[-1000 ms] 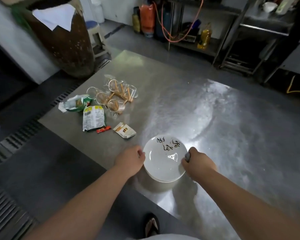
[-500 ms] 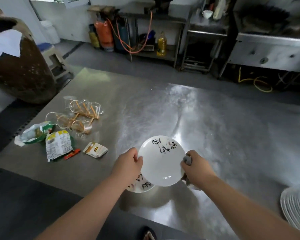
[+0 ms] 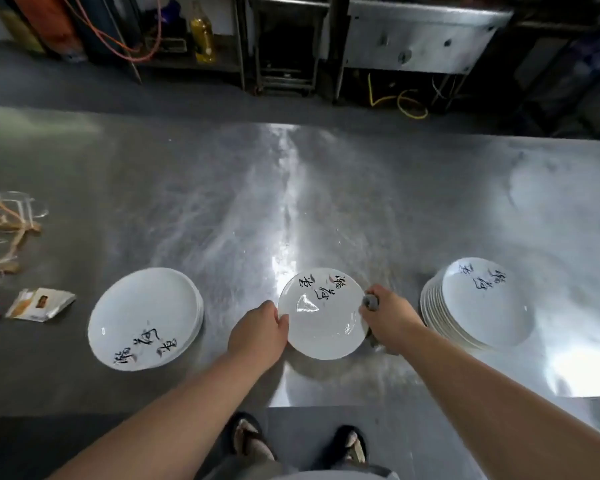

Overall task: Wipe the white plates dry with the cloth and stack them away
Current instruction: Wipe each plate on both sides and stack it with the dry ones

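Observation:
I hold one white plate (image 3: 321, 315) with black brush writing above the steel table (image 3: 291, 202), near its front edge. My left hand (image 3: 258, 332) grips the plate's left rim. My right hand (image 3: 387, 322) grips the right rim together with a grey cloth (image 3: 370, 302), most of which is hidden under the hand. A short stack of white plates (image 3: 146, 318) sits to the left. A taller stack of white plates (image 3: 478, 303) sits to the right.
At the table's left edge lie a small foil packet (image 3: 40, 304) and clear plastic wrappers with sticks (image 3: 4, 233). Beyond the table stand metal racks, an oil bottle (image 3: 202, 32) and hoses. My sandalled feet (image 3: 250, 441) show below the table edge.
The view swung right, bringing the right stack fully into sight. The plate left the left stack and moved right with both hands holding it, now between the two stacks.

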